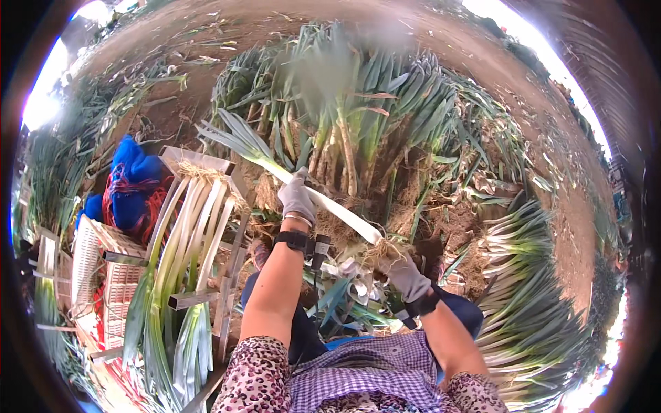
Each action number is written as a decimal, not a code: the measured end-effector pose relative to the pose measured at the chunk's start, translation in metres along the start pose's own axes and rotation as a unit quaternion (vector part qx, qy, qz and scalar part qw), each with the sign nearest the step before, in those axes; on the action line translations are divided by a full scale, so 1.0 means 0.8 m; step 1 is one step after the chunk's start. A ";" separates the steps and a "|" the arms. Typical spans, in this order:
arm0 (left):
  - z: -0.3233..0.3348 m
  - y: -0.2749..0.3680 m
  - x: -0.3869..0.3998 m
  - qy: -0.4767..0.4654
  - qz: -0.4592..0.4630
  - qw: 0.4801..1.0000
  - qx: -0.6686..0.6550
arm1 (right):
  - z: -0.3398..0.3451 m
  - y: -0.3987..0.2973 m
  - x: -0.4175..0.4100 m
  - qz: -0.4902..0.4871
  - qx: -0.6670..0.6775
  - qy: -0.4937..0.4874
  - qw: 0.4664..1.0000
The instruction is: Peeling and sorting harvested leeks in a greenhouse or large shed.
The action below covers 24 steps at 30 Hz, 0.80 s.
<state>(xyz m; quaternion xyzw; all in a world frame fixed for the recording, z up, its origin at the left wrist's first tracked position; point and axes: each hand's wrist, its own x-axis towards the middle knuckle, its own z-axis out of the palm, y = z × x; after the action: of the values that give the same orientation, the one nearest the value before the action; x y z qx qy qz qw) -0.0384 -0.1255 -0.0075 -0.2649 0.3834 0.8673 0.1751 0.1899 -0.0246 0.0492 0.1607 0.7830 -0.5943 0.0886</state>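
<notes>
My left hand (pixel 298 199), in a grey glove, is closed around the shaft of a leek (pixel 341 213). The leek lies slanted across the view, its green leaves at the upper left and its white root end at the lower right. My right hand (pixel 405 273), gloved too, is at the root end, on the tangled roots (pixel 384 251); its fingers are partly hidden by them. Several cleaned leeks (pixel 178 232) rest in a metal-framed rack (pixel 193 298) on the left, roots at the top.
Unpeeled leeks (pixel 341 149) with soil on their roots stand ahead. A long pile of pale-stemmed leeks (pixel 532 289) lies on the right. Leaf scraps (pixel 356 299) cover the ground between my legs. A wicker basket (pixel 121 294) and blue netting (pixel 129 191) with red string are at the left.
</notes>
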 end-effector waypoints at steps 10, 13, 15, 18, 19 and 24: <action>-0.006 -0.010 0.035 0.001 -0.032 0.994 -0.105 | -0.010 -0.036 -0.077 0.017 0.238 0.113 0.965; 0.009 -0.010 0.001 -0.022 -0.029 0.997 -0.063 | -0.015 -0.001 -0.086 0.004 0.212 0.199 0.957; 0.019 -0.019 -0.051 -0.087 -0.076 0.993 -0.001 | 0.009 0.020 -0.064 -0.107 0.199 0.250 0.942; 0.019 -0.066 -0.138 -0.285 -0.205 0.920 0.174 | 0.001 0.010 -0.059 -0.178 0.157 0.321 0.917; 0.019 -0.077 -0.164 -0.354 -0.202 0.882 0.239 | -0.025 0.003 -0.060 -0.175 0.128 0.346 0.913; 0.024 -0.040 -0.221 -0.472 0.401 0.621 0.481 | -0.102 -0.073 -0.073 -0.293 0.188 0.396 0.849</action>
<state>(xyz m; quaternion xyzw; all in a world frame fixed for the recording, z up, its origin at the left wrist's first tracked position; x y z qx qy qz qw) 0.1124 -0.1079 0.0899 0.4823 0.6786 0.5496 0.0693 0.2277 0.0312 0.1439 0.1592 0.6354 -0.6145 -0.4397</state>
